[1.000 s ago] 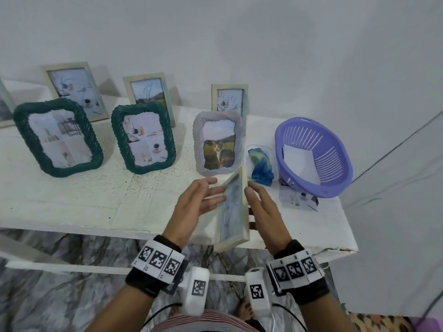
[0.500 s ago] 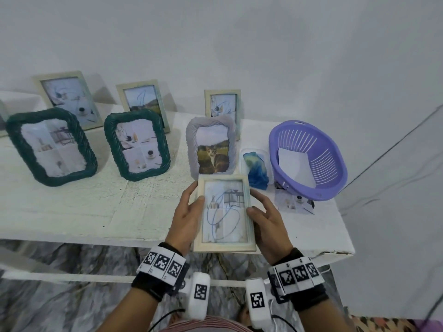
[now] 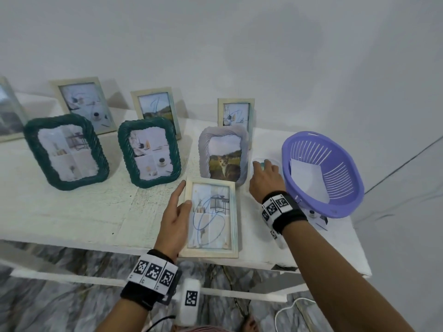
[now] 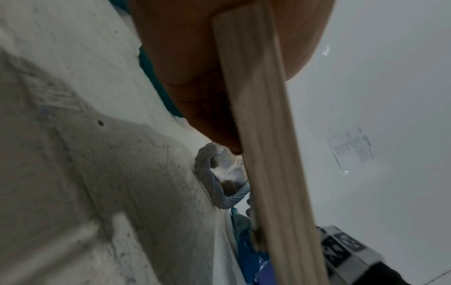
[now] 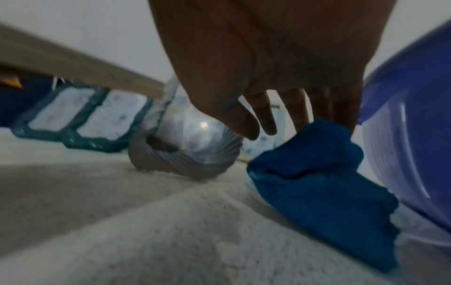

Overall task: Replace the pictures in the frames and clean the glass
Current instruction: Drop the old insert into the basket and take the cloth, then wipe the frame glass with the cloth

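Frame [image 3: 211,216] lies at the table's [image 3: 84,212] front edge, gripped on one side by the left hand [image 3: 175,219], while the right hand [image 3: 266,180] touches the blue cloth [image 5: 317,173] with loose fingers, so a nudge could tip it off.

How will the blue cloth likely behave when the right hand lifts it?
Probably floppy: the cloth lies crumpled in soft folds, so it should sag and drape from the right hand. Likely light and easy to grip, judging by its fuzzy, towel-like surface. It seems unlikely to roll or tip.
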The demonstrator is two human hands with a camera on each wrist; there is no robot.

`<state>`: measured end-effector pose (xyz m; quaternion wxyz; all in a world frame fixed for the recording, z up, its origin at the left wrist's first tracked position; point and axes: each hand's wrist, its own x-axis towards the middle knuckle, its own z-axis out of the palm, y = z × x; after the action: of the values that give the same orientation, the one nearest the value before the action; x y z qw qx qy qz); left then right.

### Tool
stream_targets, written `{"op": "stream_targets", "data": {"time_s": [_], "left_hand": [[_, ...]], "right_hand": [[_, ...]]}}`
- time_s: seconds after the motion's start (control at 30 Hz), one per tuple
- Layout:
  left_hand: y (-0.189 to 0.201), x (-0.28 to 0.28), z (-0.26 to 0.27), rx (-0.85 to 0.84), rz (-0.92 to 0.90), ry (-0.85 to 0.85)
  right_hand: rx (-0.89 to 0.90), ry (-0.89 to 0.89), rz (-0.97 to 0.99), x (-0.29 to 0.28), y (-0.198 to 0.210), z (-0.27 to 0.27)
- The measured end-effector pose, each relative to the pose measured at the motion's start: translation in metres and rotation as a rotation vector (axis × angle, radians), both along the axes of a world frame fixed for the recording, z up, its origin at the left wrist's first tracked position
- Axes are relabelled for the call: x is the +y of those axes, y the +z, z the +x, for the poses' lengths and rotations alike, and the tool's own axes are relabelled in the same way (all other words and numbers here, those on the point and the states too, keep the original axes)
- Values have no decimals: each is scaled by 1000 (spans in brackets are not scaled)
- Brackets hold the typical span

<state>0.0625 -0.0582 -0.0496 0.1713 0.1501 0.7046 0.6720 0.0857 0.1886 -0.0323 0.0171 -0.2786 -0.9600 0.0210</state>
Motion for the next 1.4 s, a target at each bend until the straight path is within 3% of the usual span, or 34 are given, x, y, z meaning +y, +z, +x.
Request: {"op": "stream_targets", "data": {"time_s": [0.2, 0.33, 0.43, 0.6, 0.7, 0.77, 0.83, 0.9, 1.0, 1.13, 1.27, 1.4], "left_hand": [[-1, -6, -10, -4, 16, 25], [0, -7, -15, -11, 26, 22], [-1, -6, -17, -3, 27, 13], [6, -2, -18, 6, 29, -22], [7, -1, -19, -4, 50, -24], [7, -1, -18, -1, 39, -43], [9, 1, -17, 22, 20, -60], [12, 4, -14, 40, 18, -74], [14, 8, -9, 68, 22, -82], [17, 9, -5, 113, 7, -50], [19, 9, -8, 132, 25, -89], [12, 7, -18, 67, 79, -81]], "right_hand": [[-143, -127, 56, 8, -11, -14], [-231, -36, 146, 13, -9, -13], [-192, -6, 107, 7, -2, -7], [3, -33, -65, -16, 1, 30], [273, -32, -203, -39, 10, 59], [485, 37, -322, -64, 22, 70], [586, 144, -372, -87, 30, 71], [557, 202, -347, -103, 26, 65], [456, 152, -184, -114, 20, 55], [523, 281, -26, -120, 26, 47], [504, 325, -118, -127, 29, 45], [244, 513, -176, -139, 29, 56]]}}
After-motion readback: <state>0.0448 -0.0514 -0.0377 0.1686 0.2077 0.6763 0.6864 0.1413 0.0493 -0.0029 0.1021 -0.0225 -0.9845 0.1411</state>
